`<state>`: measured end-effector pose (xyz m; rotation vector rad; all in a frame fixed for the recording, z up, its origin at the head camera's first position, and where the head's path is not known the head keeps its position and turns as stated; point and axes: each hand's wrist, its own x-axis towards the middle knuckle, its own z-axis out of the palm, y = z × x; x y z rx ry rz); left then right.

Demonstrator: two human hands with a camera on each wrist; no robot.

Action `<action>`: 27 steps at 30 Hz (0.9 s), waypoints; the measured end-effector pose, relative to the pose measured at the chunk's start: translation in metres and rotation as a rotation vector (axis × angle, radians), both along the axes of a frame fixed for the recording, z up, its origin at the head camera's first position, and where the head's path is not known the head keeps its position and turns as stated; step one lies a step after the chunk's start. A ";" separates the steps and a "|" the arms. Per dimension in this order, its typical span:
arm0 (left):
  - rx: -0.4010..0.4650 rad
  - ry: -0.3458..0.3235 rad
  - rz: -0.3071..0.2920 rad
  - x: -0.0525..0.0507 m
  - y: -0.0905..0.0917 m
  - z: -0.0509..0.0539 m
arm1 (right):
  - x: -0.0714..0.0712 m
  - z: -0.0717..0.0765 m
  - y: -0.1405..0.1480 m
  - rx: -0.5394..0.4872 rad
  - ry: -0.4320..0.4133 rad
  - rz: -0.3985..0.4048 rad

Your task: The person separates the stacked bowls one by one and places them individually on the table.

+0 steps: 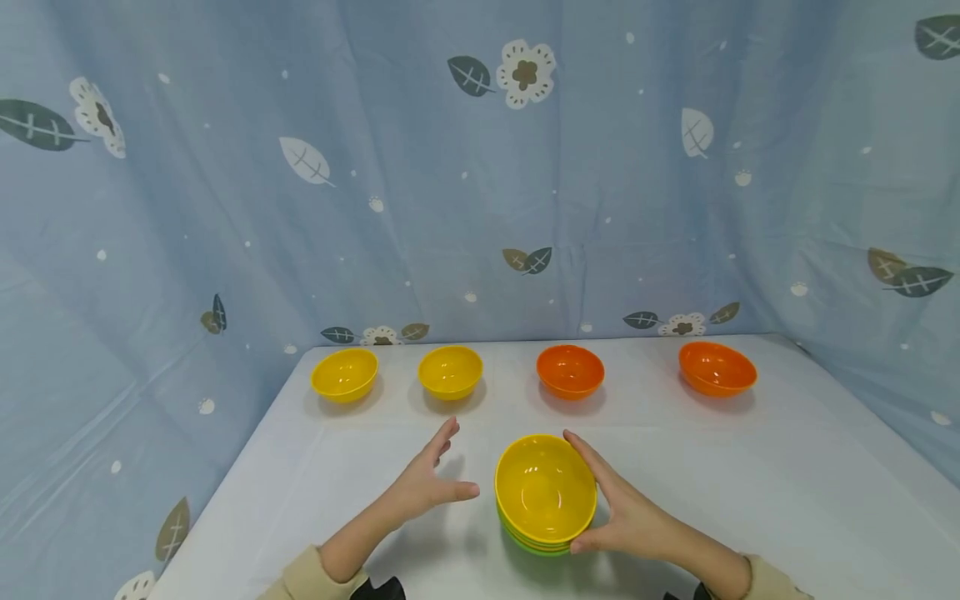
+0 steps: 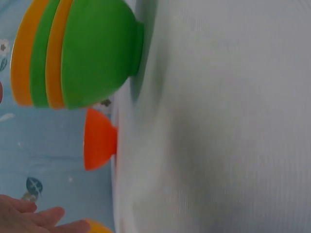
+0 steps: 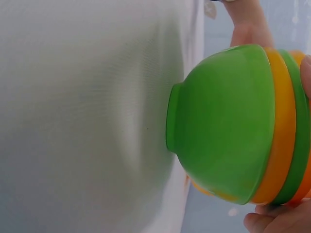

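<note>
The left hand [image 1: 422, 492] is held with fingers spread from the thumb, which is pointed toward the stack of bowls [image 1: 546, 490] without touching it. Beyond these fingers, an outer yellow bowl [image 1: 345, 375] and an inner yellow bowl [image 1: 450, 372] are set on the worktop [image 1: 810, 492]. In the stack, yellow and green bowls are nested alternately, yellow uppermost. Its right side is gripped between fingers and thumb of the right hand [image 1: 628, 517]; beyond them, an inner orange bowl [image 1: 570, 372] and an outer orange bowl [image 1: 717, 369] are placed. Both forearms are angled inward.
</note>
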<state>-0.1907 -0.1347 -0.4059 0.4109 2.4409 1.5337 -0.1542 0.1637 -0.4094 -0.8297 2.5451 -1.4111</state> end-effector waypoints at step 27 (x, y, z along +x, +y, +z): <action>0.101 0.053 -0.342 0.015 0.047 -0.016 | 0.000 0.001 -0.005 -0.038 0.042 0.017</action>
